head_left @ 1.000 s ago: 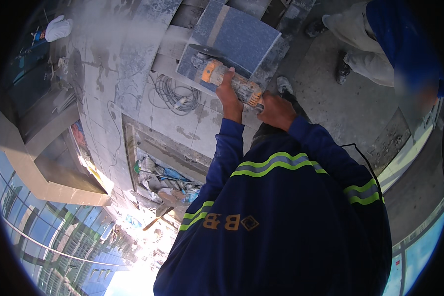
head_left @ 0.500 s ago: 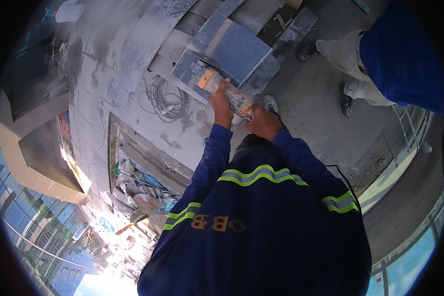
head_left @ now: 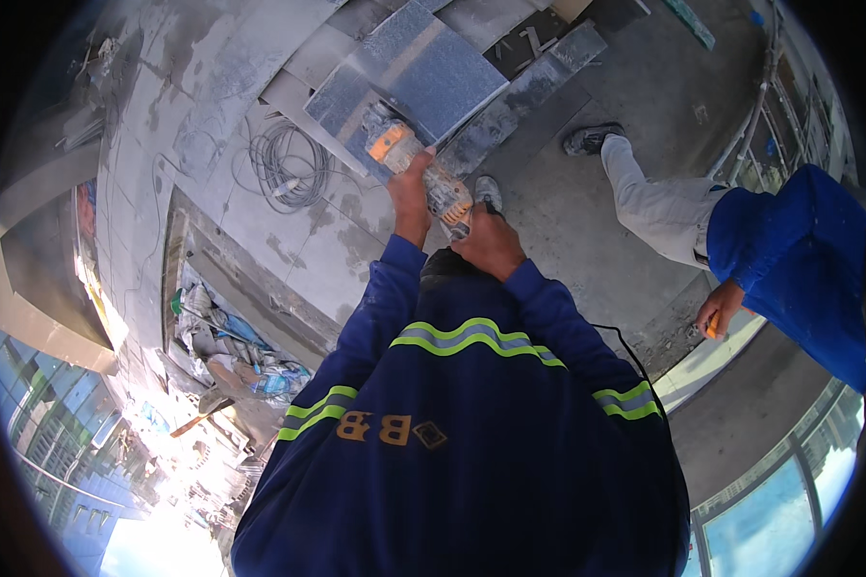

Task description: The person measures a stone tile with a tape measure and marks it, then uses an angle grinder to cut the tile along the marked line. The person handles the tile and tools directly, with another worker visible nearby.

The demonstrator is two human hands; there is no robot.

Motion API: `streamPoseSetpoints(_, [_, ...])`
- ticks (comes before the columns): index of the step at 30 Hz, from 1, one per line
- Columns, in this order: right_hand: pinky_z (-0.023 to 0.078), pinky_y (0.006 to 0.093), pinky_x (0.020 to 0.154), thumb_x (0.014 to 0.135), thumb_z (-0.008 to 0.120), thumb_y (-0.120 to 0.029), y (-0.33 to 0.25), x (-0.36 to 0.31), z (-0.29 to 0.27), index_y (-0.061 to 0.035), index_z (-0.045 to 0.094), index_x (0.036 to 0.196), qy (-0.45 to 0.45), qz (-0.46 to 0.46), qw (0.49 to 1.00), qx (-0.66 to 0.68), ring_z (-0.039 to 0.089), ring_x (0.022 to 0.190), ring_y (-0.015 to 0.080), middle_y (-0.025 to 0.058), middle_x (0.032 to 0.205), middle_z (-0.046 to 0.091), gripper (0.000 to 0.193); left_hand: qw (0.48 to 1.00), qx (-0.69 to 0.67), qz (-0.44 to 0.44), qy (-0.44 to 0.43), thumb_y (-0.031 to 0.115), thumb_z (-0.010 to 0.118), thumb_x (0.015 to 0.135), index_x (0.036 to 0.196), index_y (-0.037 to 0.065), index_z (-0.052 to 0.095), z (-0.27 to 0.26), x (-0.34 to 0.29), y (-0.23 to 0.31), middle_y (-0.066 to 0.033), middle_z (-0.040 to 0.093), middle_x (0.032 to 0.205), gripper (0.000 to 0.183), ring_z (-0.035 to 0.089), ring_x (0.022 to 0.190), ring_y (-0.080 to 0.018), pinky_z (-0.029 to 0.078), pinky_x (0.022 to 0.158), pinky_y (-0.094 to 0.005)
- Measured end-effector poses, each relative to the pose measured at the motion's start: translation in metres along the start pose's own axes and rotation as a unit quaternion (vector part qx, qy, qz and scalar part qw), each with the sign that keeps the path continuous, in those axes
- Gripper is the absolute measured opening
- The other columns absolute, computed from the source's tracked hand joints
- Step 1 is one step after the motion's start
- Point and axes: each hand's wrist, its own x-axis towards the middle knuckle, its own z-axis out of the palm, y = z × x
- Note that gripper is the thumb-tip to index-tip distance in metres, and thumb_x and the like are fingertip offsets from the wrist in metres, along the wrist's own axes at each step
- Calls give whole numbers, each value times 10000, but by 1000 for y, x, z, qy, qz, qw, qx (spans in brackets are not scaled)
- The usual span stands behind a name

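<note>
A dusty orange-and-grey angle grinder (head_left: pixel 421 176) reaches away from my body, with its disc end over a grey stone slab (head_left: pixel 449 85). My left hand (head_left: pixel 412 197) is wrapped round the front part of the grinder's body. Farther back, my right hand (head_left: pixel 492 244) grips the rear end of the same tool. A dark blade edge shows at the grinder's head, along a line between two parts of the slab. Whether the blade touches the stone is hard to tell. A paler band crosses the slab's surface.
Coiled grey cable (head_left: pixel 287 169) lies left of the slab. A floor recess holding rubbish (head_left: pixel 223 337) lies farther left. Right of me, a co-worker in a blue top (head_left: pixel 789 240) and pale trousers has a small orange object (head_left: pixel 713 323) in one hand. Railings (head_left: pixel 765 125) stand behind them.
The view has shifted, so the slab, grinder and my hands appear farther left. Both hands keep their hold. The co-worker has changed stance, with a leg stretched toward the slab and a hand now showing.
</note>
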Motion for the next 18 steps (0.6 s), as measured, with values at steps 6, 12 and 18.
streamPoseSetpoints(6, [569,533,860,768,771,-274,4,-3,-1,63,597,1136,-8,-2,1000,5,714,960,472,312,989,726,528,1000,2,10,1,173,819,834,1108,-55,673,-4,3,-9,-90,682,975,386,663,793,-210,541,708,-369])
streamPoseSetpoints(12, [568,522,862,777,807,-288,4,-3,1,71,567,1140,-21,15,1000,11,708,973,478,326,984,719,565,1000,1,1,5,163,811,839,1112,-56,678,-5,1,-12,-85,684,981,374,662,818,-209,537,725,-369])
streamPoseSetpoints(18, [575,521,894,783,805,-272,0,-10,4,22,580,1164,-21,31,999,3,718,998,457,299,1037,733,531,999,31,7,8,172,814,841,1164,-57,678,-14,4,-19,-86,695,1020,419,669,871,-212,540,800,-395])
